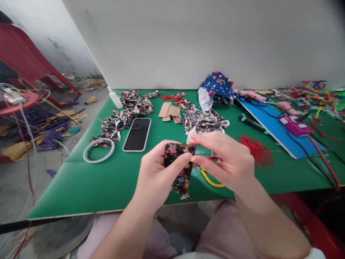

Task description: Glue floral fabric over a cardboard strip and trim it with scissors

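Observation:
A small piece of dark floral fabric (183,180) hangs above the near edge of the green table, gripped between the thumb and fingers of my left hand (157,172). My right hand (229,158) is curled at the fabric's upper right corner, thumb and index finger close to its edge. Next to that index fingertip shows a small white thing (191,135); its kind and whether it is held are unclear. Beneath the right hand lie yellow-handled scissors (211,181), partly covered. More floral fabric (202,120) with white edging lies just beyond my hands.
On the green table (107,190) are a phone (137,135), a tape roll (99,161), a white bottle (115,99), cardboard pieces (165,109), bunched floral fabric (136,102), a blue patterned cloth (218,86), red strings (257,151), a cutter (253,124) and pink glue guns (250,95) with cables.

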Demonstrator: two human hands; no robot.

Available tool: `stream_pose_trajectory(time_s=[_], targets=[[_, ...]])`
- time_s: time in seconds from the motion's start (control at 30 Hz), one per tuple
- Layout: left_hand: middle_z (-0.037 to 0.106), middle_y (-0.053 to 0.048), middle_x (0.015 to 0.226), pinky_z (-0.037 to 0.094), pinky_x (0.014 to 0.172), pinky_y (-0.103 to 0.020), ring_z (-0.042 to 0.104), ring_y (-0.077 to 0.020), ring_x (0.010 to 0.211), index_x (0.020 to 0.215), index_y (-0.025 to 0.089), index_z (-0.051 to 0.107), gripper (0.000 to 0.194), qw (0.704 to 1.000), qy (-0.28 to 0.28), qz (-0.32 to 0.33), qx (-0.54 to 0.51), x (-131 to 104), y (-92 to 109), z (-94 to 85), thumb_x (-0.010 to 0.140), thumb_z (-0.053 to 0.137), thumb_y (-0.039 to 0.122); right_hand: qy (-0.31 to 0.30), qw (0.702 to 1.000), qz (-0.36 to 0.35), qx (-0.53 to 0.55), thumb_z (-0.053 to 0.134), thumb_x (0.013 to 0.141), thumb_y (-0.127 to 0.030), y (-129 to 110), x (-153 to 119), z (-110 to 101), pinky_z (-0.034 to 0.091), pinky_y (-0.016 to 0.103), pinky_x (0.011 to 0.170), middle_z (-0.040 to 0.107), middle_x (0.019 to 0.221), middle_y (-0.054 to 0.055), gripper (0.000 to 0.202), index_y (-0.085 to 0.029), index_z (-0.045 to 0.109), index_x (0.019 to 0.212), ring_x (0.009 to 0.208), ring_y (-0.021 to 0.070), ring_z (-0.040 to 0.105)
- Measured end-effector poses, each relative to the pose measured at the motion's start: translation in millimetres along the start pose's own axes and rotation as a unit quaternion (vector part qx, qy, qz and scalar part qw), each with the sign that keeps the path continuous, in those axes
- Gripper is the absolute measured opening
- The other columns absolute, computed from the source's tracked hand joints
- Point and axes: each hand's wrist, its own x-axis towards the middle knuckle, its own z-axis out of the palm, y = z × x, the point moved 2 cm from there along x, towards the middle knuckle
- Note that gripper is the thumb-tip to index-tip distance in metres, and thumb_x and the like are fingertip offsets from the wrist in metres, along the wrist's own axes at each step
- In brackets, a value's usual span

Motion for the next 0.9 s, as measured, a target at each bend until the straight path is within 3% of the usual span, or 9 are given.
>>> stream_pose_trajectory(time_s=[0.17,0.33,0.5,0.63,0.9], targets=[[0.066,0.004,0.065,0.047,0.052,-0.016,0.058,-0.0084,0.057,0.077,0.019,0.065,0.010,0.999,-0.013,0.007,0.051,-1.2,11.2,-0.1,0.077,0.069,0.028,0.002,0.997,0.030,0.074,0.064,0.082,-0.016,1.0,-2.3,0.4,0.054,0.030,0.081,0.072,0.099,0.003,0.032,-0.023,0.063,0.112,0.089,0.0146,0.067],[0.068,0.003,0.066,0.049,0.054,-0.017,0.062,-0.0100,0.059,0.077,0.019,0.065,0.008,0.999,-0.025,0.004,0.045,-3.7,10.4,0.8,0.076,0.070,0.025,0.017,0.995,-0.003,0.095,0.061,0.080,-0.007,0.7,-2.4,2.5,0.055,0.028,0.078,0.073,0.095,0.001,0.029,-0.023,0.065,0.104,0.085,0.0131,0.067],[0.068,0.003,0.068,0.050,0.055,-0.019,0.062,-0.0105,0.058,0.078,0.019,0.066,0.010,1.000,-0.007,-0.012,-0.023,-4.2,1.8,1.8,0.074,0.072,0.025,0.022,0.995,-0.073,0.070,0.062,0.074,-0.001,2.3,-3.5,5.7,0.056,0.029,0.079,0.073,0.095,0.006,0.033,-0.017,0.064,0.103,0.089,0.0154,0.067],[0.067,0.004,0.067,0.049,0.055,-0.017,0.060,-0.0089,0.059,0.076,0.018,0.065,0.010,1.000,-0.005,-0.013,-0.002,-3.1,1.6,0.6,0.075,0.072,0.026,0.042,0.992,-0.106,0.046,0.062,0.072,0.000,4.5,-5.3,9.7,0.056,0.031,0.077,0.073,0.092,0.008,0.036,-0.014,0.064,0.104,0.086,0.0168,0.068],[0.068,0.008,0.070,0.051,0.055,-0.010,0.061,-0.0046,0.057,0.084,0.025,0.067,0.009,0.987,0.040,0.122,0.097,-7.7,8.0,0.8,0.077,0.069,0.020,0.037,0.985,0.062,0.154,0.061,0.079,-0.007,-1.4,-7.2,7.2,0.056,0.024,0.077,0.073,0.096,-0.002,0.039,-0.028,0.062,0.112,0.084,0.0121,0.068]])
